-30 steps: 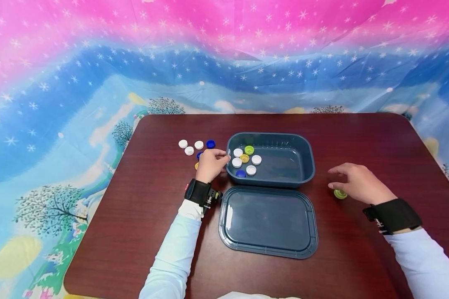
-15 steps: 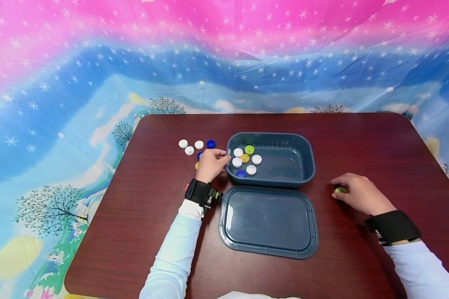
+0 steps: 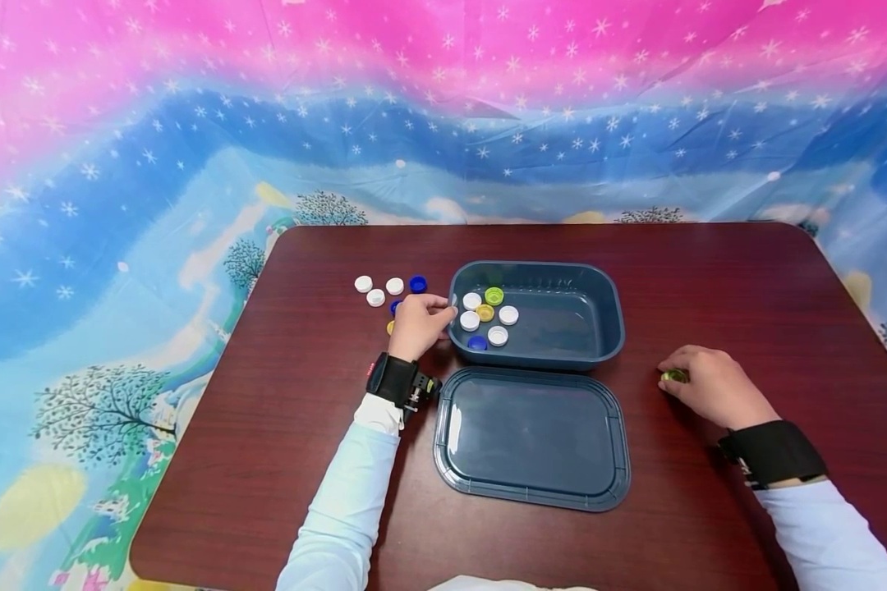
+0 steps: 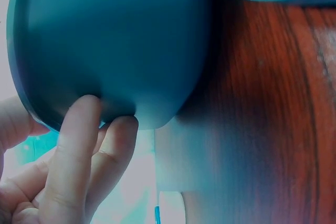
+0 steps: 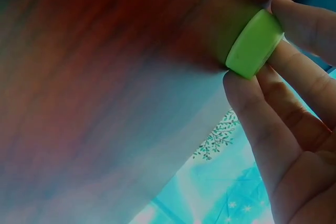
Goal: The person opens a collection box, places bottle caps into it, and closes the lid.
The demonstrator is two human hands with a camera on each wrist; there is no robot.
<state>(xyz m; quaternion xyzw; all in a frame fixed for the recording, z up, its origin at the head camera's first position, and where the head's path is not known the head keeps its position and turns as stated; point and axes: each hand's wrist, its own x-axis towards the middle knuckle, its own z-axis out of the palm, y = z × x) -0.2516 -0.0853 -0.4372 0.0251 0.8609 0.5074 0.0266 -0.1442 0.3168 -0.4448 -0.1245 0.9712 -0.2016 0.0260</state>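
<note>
The right hand (image 3: 719,387) pinches the green cap (image 5: 255,45) by its sides, right of the box (image 3: 540,359); likely light and stiff, it suits that hold. The left hand (image 3: 417,327) grips the box's end.

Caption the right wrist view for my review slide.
Right hand pinches a round lime-green plastic cap, a reddish-brown wood-grained tabletop behind.

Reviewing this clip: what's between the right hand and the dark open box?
Bare tabletop, as the head view shows, apart from the green cap that the right hand pinches on its side toward the dark box.
</note>
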